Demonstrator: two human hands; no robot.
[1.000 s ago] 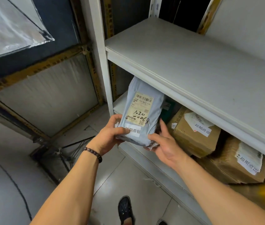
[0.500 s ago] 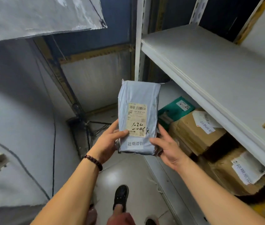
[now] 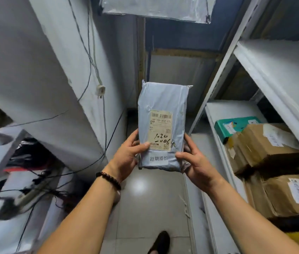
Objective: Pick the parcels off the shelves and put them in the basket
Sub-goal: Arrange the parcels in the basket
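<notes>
1. The shelves (image 3: 282, 70) run down my right side. The upper board is bare where I can see it, and the lower level holds more parcels for the task
2. Those parcels are brown cardboard boxes (image 3: 269, 145) with white slips stuck on them, and behind them is a teal box (image 3: 235, 125). All of them sit on the shelf, well apart from my hands
3. The grey parcel (image 3: 163, 107) is the one in hand. It is a soft plastic mailer held upright in the air over the tiled floor (image 3: 141, 208), clear of the shelving, with its printed face towards me
4. My left hand (image 3: 126, 158) grips its lower left edge, thumb across the front and fingers wrapped behind
5. My right hand (image 3: 198, 165) grips the lower right edge the same way, thumb on the front and fingers curled round the side, so both hands are closed on this one parcel
6. The label (image 3: 160, 129) faces me with a barcode and handwritten numbers, and my left thumb tip touches its lower corner
7. I judge the step to be the carry: the parcel is off the shelf and not yet in the basket
8. I can't see the basket anywhere here, so next I have to turn and find it, keep a firm hold on the slippery wrap, lower the parcel in, then come back for the boxes
</notes>
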